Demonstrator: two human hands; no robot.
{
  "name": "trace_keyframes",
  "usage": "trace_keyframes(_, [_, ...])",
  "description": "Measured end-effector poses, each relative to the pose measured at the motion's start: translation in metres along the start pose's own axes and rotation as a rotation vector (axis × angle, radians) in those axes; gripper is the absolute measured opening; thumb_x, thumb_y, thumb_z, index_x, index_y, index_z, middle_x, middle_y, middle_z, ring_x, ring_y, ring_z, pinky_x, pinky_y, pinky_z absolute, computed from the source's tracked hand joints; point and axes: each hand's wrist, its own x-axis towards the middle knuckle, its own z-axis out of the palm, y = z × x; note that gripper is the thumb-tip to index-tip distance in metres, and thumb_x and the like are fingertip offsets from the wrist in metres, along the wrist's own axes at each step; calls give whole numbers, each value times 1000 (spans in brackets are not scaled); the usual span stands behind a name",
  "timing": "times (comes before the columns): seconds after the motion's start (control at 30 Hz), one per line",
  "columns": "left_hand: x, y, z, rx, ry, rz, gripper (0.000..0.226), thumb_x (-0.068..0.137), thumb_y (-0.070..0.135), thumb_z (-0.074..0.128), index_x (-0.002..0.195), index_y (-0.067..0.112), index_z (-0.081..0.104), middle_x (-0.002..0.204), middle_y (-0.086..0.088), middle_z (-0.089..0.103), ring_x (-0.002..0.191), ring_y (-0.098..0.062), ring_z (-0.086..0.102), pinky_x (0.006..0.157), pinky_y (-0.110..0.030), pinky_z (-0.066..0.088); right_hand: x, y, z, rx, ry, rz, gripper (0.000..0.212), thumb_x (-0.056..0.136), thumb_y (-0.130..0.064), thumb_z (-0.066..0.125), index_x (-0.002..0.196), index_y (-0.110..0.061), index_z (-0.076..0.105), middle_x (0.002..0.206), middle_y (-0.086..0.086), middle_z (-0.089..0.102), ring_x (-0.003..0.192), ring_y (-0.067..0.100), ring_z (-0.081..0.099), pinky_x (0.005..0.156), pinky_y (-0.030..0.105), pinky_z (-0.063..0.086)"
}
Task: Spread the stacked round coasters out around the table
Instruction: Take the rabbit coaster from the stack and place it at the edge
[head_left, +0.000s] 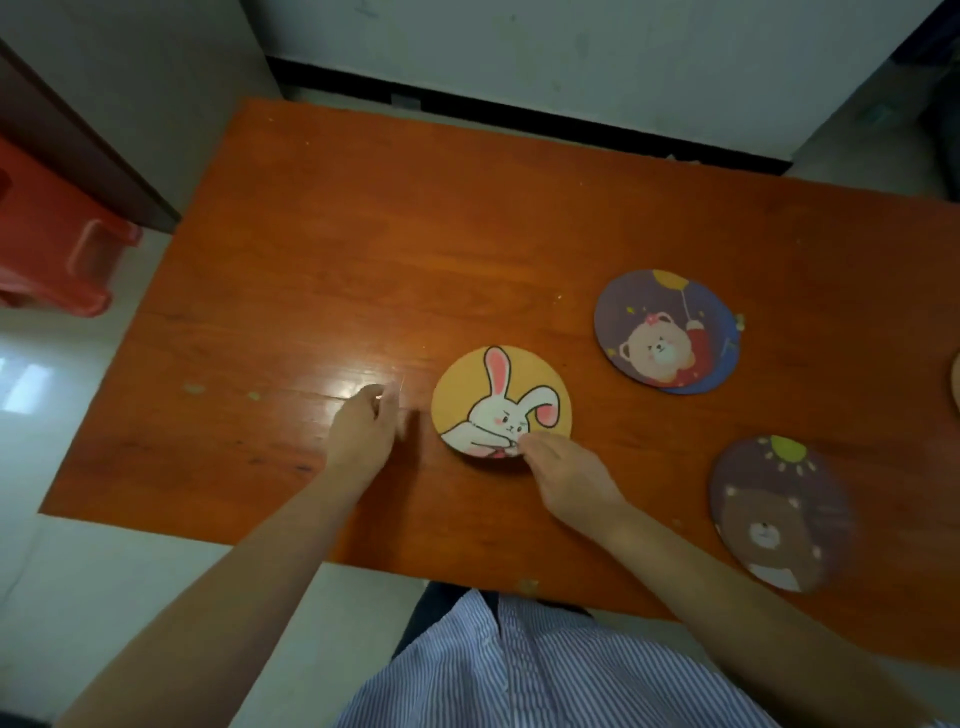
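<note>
A yellow round coaster with a white rabbit (498, 400) lies near the middle of the orange table (363, 249). My right hand (566, 475) pinches its near edge with the fingertips. My left hand (363, 428) rests on the table just left of that coaster, fingers curled, holding nothing that I can see. A purple coaster with a pale bear and balloon (667, 332) lies flat to the right and farther back. A purple coaster with a brown bear (779, 512) lies flat at the near right. Whether more coasters lie under the rabbit one is hidden.
The edge of another round coaster (955, 382) shows at the right border. A red plastic stool (52, 244) stands on the floor left of the table. A wall with a dark skirting (519, 111) runs behind the far edge.
</note>
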Motion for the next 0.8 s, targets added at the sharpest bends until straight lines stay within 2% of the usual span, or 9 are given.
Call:
trace_keyframes(0.1, [-12, 9, 6, 30, -168, -178, 19, 88, 32, 49, 91, 14, 55, 80, -7, 64, 70, -23, 60, 64, -31, 45, -18, -4, 9, 32, -49, 13, 38, 54, 15, 83, 89, 6, 73, 84, 21, 77, 76, 32, 75, 59, 41, 63])
trace_keyframes(0.17, [-18, 14, 12, -110, -238, -305, 12, 84, 23, 57, 81, 14, 50, 80, -11, 65, 63, -21, 61, 66, -34, 50, -21, -4, 10, 61, -54, 13, 37, 56, 18, 81, 90, 7, 72, 86, 23, 76, 78, 33, 74, 62, 44, 63])
trace_keyframes(0.23, [-22, 17, 17, -250, -265, -384, 14, 83, 12, 60, 71, 8, 52, 80, -13, 62, 57, -17, 57, 60, -31, 49, -22, -5, 9, 76, -61, 0, 37, 56, 19, 81, 90, 8, 72, 86, 23, 76, 79, 34, 74, 64, 45, 62])
trace_keyframes(0.3, [-26, 18, 20, -344, -279, -424, 6, 85, 5, 57, 80, 3, 54, 80, -14, 60, 57, -15, 56, 55, -25, 47, -23, -6, 9, 78, -59, -14, 36, 58, 18, 80, 91, 8, 71, 88, 24, 75, 80, 34, 74, 66, 45, 62])
trace_keyframes(0.4, [-30, 15, 21, -344, -275, -405, 1, 85, 2, 56, 85, 2, 55, 71, -9, 59, 58, -14, 56, 53, -23, 46, -27, -4, 11, 38, -16, -44, 34, 58, 14, 83, 89, 6, 72, 87, 22, 76, 80, 33, 74, 68, 43, 62])
trace_keyframes(0.53, [-35, 9, 17, -314, -251, -396, 20, 83, 1, 60, 66, 9, 52, 65, -7, 60, 57, -16, 58, 54, -25, 49, -37, -8, 20, -108, -3, 48, 23, 63, -4, 86, 82, -1, 73, 97, 17, 74, 93, 29, 71, 83, 51, 58])
trace_keyframes(0.67, [-44, 0, 12, -250, -266, -389, 24, 82, 2, 61, 63, 11, 49, 64, -8, 62, 56, -16, 61, 54, -27, 52, -43, -15, 29, -130, -21, 96, 24, 63, -8, 87, 82, -4, 73, 97, 13, 75, 94, 26, 71, 85, 54, 57])
trace_keyframes(0.8, [-50, -3, 11, -158, -253, -331, 26, 81, 5, 62, 61, 15, 49, 57, -5, 63, 54, -15, 63, 65, -37, 56, -41, -12, 28, -113, -22, 68, 30, 63, -6, 86, 89, -2, 72, 99, 15, 74, 96, 28, 71, 86, 55, 55])
